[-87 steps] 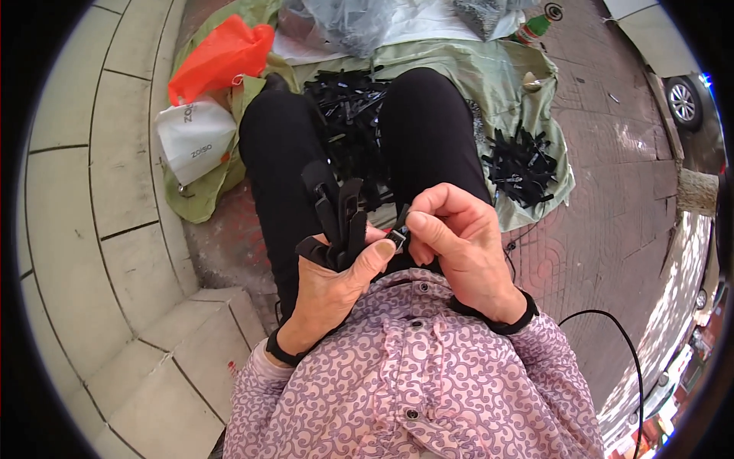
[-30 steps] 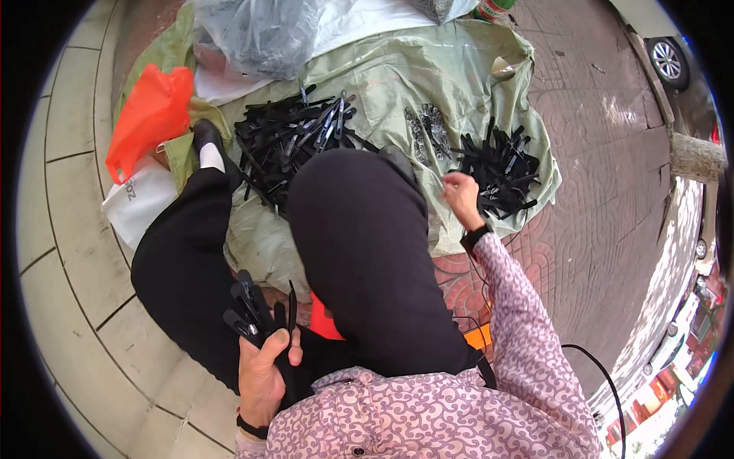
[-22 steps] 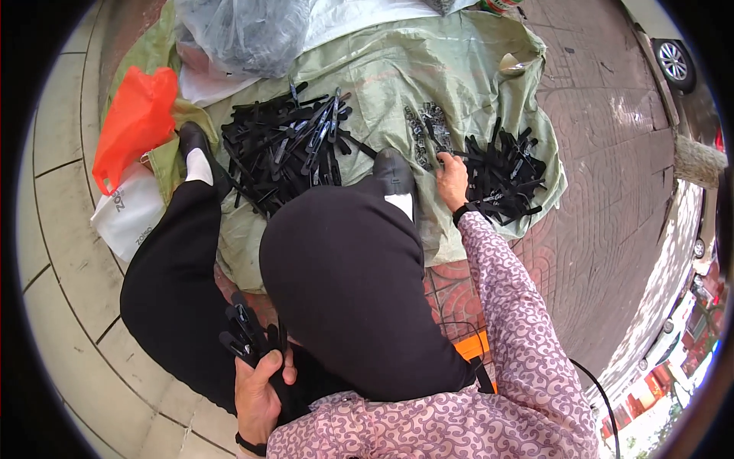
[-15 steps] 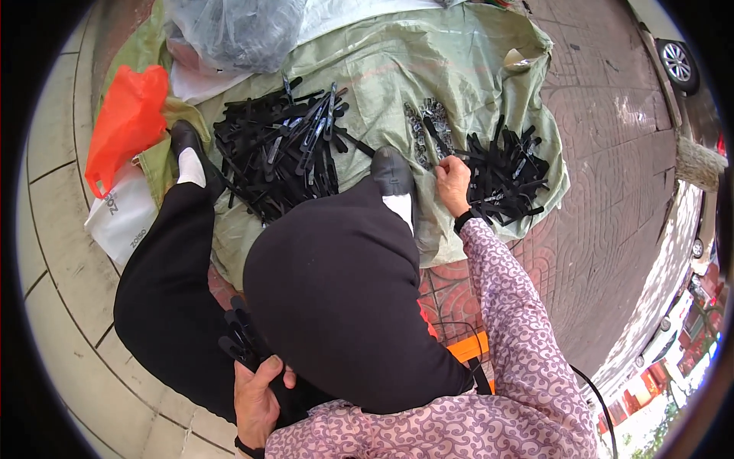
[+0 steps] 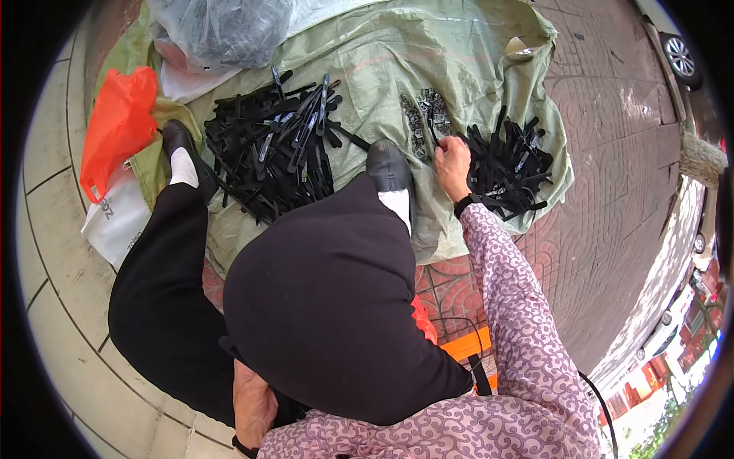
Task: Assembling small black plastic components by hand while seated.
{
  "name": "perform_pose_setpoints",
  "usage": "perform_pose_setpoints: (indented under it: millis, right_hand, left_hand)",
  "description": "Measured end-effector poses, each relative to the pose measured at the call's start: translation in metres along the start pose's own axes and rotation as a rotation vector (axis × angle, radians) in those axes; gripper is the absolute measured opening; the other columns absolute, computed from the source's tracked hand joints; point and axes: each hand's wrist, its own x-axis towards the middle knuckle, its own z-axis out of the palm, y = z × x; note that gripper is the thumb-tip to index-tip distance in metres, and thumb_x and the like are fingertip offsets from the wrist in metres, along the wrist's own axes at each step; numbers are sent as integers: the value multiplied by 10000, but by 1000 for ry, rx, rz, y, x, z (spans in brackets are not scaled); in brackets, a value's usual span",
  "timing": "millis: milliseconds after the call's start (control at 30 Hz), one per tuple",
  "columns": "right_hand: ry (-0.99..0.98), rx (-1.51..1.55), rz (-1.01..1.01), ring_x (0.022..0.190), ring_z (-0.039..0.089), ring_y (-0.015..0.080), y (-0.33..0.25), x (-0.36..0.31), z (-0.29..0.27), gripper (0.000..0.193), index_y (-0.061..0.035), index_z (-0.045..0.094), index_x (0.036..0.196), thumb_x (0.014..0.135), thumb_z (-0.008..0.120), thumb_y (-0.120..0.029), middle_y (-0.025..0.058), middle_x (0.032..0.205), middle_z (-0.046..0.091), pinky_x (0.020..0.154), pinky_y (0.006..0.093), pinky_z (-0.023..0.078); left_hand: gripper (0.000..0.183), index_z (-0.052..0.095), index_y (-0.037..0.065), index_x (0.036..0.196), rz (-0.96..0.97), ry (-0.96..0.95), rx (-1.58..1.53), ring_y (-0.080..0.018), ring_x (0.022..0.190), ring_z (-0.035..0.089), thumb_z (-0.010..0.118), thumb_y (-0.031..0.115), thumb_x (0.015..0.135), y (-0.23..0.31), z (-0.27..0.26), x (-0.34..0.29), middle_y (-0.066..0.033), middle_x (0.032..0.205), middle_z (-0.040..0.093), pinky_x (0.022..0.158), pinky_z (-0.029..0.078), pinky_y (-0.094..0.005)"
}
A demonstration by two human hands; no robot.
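Observation:
My right hand (image 5: 453, 162) is closed in a pinch at the metal parts, with a thin black strip (image 5: 433, 135) poking from its fingertips. Small silvery metal pieces (image 5: 417, 126) lie in two narrow heaps just beyond it. Close to its right side is a smaller pile of flat black strips (image 5: 511, 172). My left hand (image 5: 254, 402) rests low between my legs, its fingers mostly hidden by my knee. A dark strip end (image 5: 228, 346) shows just above it. A larger pile of black strips (image 5: 267, 145), some with shiny faces, spreads between my feet.
A green woven sheet (image 5: 382, 57) lies under the piles. My shoes (image 5: 388, 164) rest on it. A grey plastic bag (image 5: 222, 30) stands at the back, and an orange-red bag (image 5: 118, 126) sits at the left. Brick paving (image 5: 589, 206) runs along the right, toward parked cars.
My left hand and the strips it held have slipped largely out of sight behind my knee. My right hand has shifted slightly; the black strip at its fingertips now appears thinner. The view moved a little.

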Motion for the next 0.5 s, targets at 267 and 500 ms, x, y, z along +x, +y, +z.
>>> perform_pose_setpoints:
  millis: [267,500]
  right_hand:
    - [285,441,642,667,639,206,15,-14,-39,139,-7,645,908,807,699,-86,99,726,636,632,353,520]
    - [100,217,174,642,630,148,29,-26,-13,201,-21,686,996,797,682,-52,86,821,665,569,289,527]
  left_hand:
    - [707,297,-18,1474,-4,36,-2,-223,1265,507,670,-5,873,-1,-2,0,-139,1432,470,1085,399,-328]
    - [699,306,0,1477,-53,117,-26,-219,1242,527,658,-21,874,-1,-1,0,-125,1419,485,1055,431,-331]
